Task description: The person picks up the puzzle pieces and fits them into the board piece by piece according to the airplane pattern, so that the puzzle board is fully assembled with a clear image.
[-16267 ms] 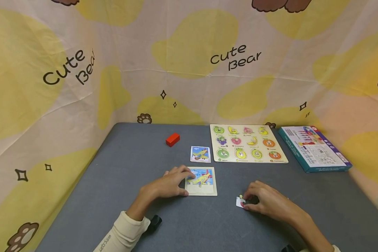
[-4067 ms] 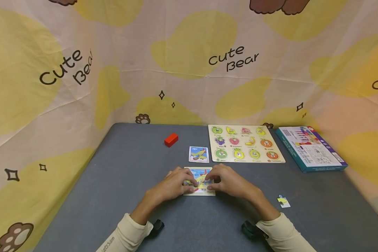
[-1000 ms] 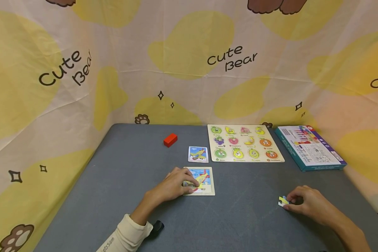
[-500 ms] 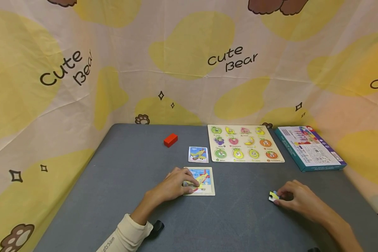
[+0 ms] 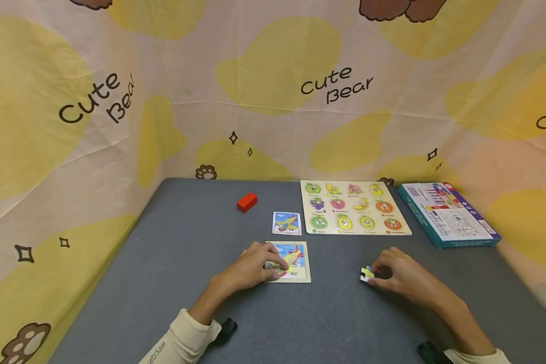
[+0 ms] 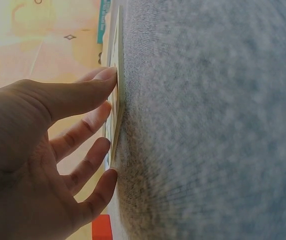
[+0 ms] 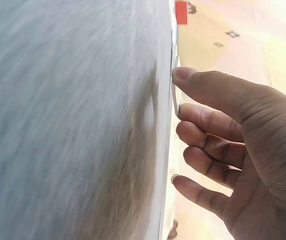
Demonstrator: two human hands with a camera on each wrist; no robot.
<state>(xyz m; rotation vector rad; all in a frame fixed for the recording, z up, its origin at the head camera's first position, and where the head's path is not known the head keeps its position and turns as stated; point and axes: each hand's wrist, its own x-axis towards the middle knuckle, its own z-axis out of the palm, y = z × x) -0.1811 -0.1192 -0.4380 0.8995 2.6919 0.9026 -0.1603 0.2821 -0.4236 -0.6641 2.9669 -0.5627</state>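
In the head view, a small square jigsaw board [image 5: 308, 268] with an airplane picture lies on the grey table. My left hand [image 5: 250, 268] rests on its left part, thumb and fingertips touching the picture and hiding some of it. The left wrist view has these fingers loosely bent along the pale board edge [image 6: 119, 97]. To the right, my right hand [image 5: 405, 275] pinches a yellow, white and blue jigsaw piece [image 5: 366, 273] between thumb and finger. Seen edge-on in the right wrist view, the piece is a thin slab just off the grey surface.
Behind the jigsaw lies an airplane picture card [image 5: 286, 223]. A red block [image 5: 246, 202] sits farther back to its left. A fruit puzzle board [image 5: 402, 231] and a flat teal-edged box [image 5: 450, 215] lie at the back right, near the printed cloth wall [image 5: 273, 126].
Over the last second my right hand has brought the jigsaw piece leftward from the right side of the table. Earlier both hands were at the board; the left has stayed there.
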